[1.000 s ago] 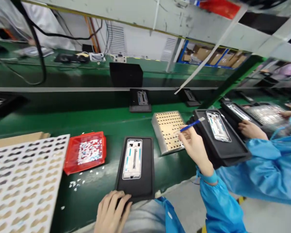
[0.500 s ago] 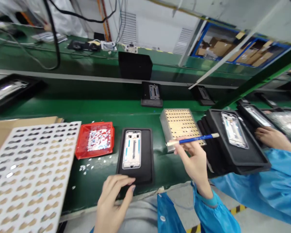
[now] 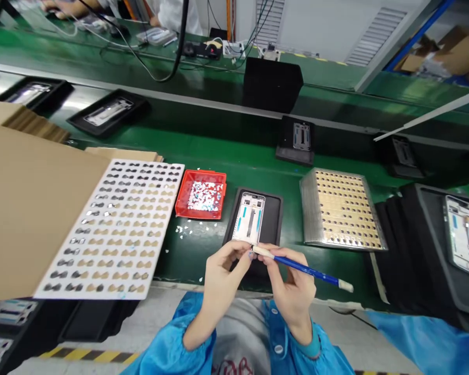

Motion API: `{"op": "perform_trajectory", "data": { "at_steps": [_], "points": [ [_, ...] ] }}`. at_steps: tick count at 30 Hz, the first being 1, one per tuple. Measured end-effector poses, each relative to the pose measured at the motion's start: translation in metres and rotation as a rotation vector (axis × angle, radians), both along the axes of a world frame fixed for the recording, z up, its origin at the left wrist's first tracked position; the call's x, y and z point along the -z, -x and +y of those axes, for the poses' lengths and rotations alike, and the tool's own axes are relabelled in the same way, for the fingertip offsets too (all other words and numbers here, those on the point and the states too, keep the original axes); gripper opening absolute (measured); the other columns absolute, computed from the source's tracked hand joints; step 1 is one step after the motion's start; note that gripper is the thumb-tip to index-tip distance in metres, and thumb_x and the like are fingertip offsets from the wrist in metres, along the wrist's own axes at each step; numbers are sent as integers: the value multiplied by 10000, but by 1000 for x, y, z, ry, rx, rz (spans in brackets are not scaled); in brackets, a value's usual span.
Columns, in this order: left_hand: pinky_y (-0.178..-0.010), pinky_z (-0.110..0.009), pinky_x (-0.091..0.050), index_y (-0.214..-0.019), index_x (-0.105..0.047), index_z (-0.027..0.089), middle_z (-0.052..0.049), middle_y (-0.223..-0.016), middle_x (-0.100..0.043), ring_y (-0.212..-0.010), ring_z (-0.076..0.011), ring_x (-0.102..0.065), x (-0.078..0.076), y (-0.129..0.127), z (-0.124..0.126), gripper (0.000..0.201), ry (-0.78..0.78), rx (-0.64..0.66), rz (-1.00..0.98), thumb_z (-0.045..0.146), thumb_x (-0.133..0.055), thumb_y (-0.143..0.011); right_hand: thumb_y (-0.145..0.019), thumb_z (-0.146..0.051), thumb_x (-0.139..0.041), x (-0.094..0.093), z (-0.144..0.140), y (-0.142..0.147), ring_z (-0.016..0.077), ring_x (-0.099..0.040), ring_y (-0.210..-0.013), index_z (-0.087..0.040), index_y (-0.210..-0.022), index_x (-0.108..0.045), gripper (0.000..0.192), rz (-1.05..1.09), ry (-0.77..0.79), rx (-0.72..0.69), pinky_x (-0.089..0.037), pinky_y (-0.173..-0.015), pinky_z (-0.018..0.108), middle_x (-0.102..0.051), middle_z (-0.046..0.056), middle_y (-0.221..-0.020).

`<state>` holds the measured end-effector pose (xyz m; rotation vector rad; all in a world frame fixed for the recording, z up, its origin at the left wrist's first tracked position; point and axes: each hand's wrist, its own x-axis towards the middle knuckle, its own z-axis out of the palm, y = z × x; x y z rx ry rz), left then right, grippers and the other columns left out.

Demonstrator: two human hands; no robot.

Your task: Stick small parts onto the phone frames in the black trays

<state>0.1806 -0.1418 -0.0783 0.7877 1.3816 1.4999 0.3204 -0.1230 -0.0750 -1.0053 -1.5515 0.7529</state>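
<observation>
Blue pen-shaped tool with white ends (image 3: 303, 269) is gripped in the right hand (image 3: 293, 289), fingers closed round its forward part, shaft running out to the right and slightly down. Its near white tip sits at the fingertips of the left hand (image 3: 222, 276), which is curled with thumb and forefinger pinched at that tip; whether a small part lies between them cannot be told. Both hands hover above the near edge of a black rectangular tray (image 3: 271, 221) holding a white phone frame with light-blue strips (image 3: 249, 217), lying flat on the green counter (image 3: 203, 153). Just left of the tray: a red shallow plastic bin of small white and silvery bits (image 3: 201, 194), with stray bits scattered on the counter before it. Further left: a white perforated sheet with rows of small tan and grey parts (image 3: 117, 229), resting partly on brown cardboard (image 3: 31, 203). Right of the tray: a metal block with a gold-coloured dotted top plate (image 3: 340, 208). At far right, stacked black trays (image 3: 426, 245), the top one carrying another phone frame (image 3: 467, 234).
</observation>
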Motion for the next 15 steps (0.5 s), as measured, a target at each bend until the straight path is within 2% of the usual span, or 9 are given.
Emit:
{"op": "perform_trajectory", "data": {
  "at_steps": [4, 9, 12, 15],
  "points": [
    [-682, -241, -605, -839, -746, 203, -14, -774, -762, -703, -162, -739, 2, 2, 2, 120, -53, -3, 164, 296, -711, -907, -1033, -111, -702, 3, -1, 2, 261, -855, -1001, -258, -1153, -720, 191, -5, 64, 0, -738, -890, 398, -842, 62, -1061],
    [-685, -267, -565, -802, -670, 224, 3, -759, -728, -708, -158, -706, 3, 11, 5, 153, -226, -26, 530, 161, -596, -920, -1043, -277, -741, 6, -1, 8, 246, -846, -825, -242, -1096, -730, 65, 43, 222, 19, -735, -731, 369, -838, 82, -1015],
    [-713, -265, -548, -847, -666, 223, 13, -784, -732, -723, -148, -707, 1, 27, 8, 180, -347, -36, 725, 94, -575, -933, -1037, -384, -761, 2, 8, 7, 219, -818, -696, -238, -1074, -687, 168, 117, 380, -27, -715, -639, 340, -842, 57, -916],
    [-731, -293, -516, -858, -658, 221, 1, -786, -718, -747, -173, -688, -4, 56, 18, 188, -351, -123, 974, 82, -575, -954, -1027, -442, -763, -3, 20, -4, 232, -829, -724, -242, -1081, -656, 234, 111, 459, -69, -706, -634, 339, -856, 65, -921]
  ]
}}
